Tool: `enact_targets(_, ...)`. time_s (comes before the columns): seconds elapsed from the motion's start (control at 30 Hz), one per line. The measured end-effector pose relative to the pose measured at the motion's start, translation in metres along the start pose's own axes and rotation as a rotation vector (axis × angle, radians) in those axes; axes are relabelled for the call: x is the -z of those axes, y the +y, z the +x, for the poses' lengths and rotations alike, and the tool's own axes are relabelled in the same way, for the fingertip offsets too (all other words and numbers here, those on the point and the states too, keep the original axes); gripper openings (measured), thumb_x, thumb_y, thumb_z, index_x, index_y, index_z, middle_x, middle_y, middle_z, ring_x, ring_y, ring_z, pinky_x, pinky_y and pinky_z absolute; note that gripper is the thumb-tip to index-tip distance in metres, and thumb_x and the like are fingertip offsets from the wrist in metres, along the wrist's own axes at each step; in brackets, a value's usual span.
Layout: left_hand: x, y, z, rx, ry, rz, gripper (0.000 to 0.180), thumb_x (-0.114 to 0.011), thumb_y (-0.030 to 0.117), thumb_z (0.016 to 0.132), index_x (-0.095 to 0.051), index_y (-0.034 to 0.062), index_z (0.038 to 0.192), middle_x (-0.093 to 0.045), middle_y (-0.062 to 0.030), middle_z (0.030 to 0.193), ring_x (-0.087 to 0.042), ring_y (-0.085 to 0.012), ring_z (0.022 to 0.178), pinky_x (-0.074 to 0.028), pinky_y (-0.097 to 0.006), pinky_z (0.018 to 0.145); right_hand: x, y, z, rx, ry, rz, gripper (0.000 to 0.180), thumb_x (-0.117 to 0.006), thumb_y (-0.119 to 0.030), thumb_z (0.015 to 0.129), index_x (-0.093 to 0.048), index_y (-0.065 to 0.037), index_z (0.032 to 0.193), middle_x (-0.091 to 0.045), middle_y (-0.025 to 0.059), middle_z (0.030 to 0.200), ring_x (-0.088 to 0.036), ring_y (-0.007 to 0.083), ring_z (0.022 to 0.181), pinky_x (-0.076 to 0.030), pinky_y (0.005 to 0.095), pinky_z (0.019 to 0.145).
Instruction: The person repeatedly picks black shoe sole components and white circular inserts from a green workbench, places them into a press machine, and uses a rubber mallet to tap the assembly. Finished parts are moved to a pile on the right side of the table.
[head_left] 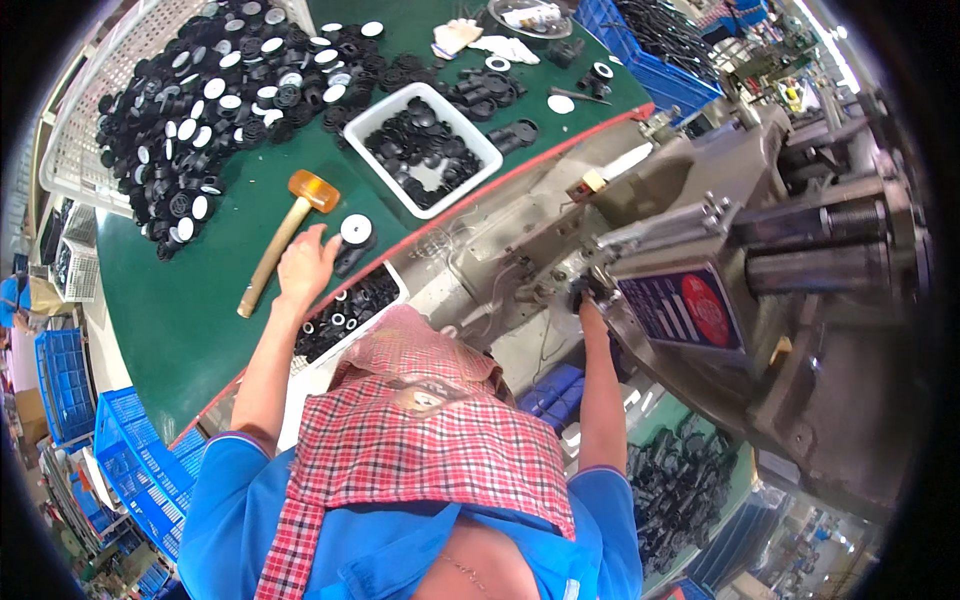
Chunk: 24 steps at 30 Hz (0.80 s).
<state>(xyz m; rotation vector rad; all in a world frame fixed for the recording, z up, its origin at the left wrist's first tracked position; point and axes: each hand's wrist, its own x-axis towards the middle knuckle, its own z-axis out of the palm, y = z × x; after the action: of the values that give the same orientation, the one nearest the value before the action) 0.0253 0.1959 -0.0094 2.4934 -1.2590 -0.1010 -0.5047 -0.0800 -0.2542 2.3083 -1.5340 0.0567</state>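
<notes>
My left hand point(305, 264) is over the green table, fingers spread and apart. It is nearest to a black plastic part topped by a white disc point(356, 229). Beside it lies a mallet with an amber head point(314, 190) and a wooden handle. My right hand point(591, 310) reaches into the metal machine point(690, 240) on the right, its fingers closed at a small black plastic part point(577, 293) under the machine's head. The fingertips there are partly hidden.
A white tray of black parts point(422, 206) stands near the red table edge point(540, 160). A large pile of black parts with white discs point(230, 100) spills from a white basket point(75, 150). Another white box point(400, 284) sits below the edge. More black parts point(685, 480) lie at lower right.
</notes>
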Motion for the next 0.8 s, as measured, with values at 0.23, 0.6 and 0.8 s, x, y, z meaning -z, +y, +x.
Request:
enact_targets(0.23, 0.004, 0.036, -0.021, -0.012, 0.071, -0.244, 0.030, -0.064, 0.024, 0.089, -0.063, 0.0040, 0.111, -0.062, -0.0122, 0.080, -0.062, -0.0309, 0.070, -0.048, -0.044, 0.064, 0.050, -0.006, 0.011, -0.090, -0.126, 0.336, 0.052, -0.055, -0.040, 0.090, -0.055, -0.005, 0.128, -0.054, 0.0219, 0.132, -0.049, 0.0419, 0.123, -0.036, 0.0498, 0.104)
enact_targets(0.6, 0.007, 0.029, -0.027, -0.081, 0.130, -0.420, 0.022, -0.065, 0.014, 0.088, -0.065, 0.0022, 0.106, -0.063, -0.0127, 0.083, -0.062, -0.0248, 0.066, -0.049, -0.036, 0.063, 0.077, 0.001, -0.003, -0.153, -0.161, 0.261, 0.043, -0.060, -0.041, 0.088, -0.063, -0.009, 0.117, -0.061, 0.0192, 0.122, -0.054, 0.0405, 0.114, -0.037, 0.0478, 0.102)
enact_targets(0.8, 0.011, 0.001, -0.031, -0.046, 0.136, -0.458, 0.021, -0.064, 0.014, 0.088, -0.065, 0.0027, 0.106, -0.063, -0.0128, 0.084, -0.062, -0.0238, 0.066, -0.050, -0.035, 0.062, 0.222, -0.042, 0.015, -0.428, -0.515, 1.911, 0.020, -0.059, -0.025, 0.096, -0.063, -0.008, 0.106, -0.053, -0.0033, 0.081, -0.048, 0.0089, 0.073, -0.038, 0.0238, 0.069)
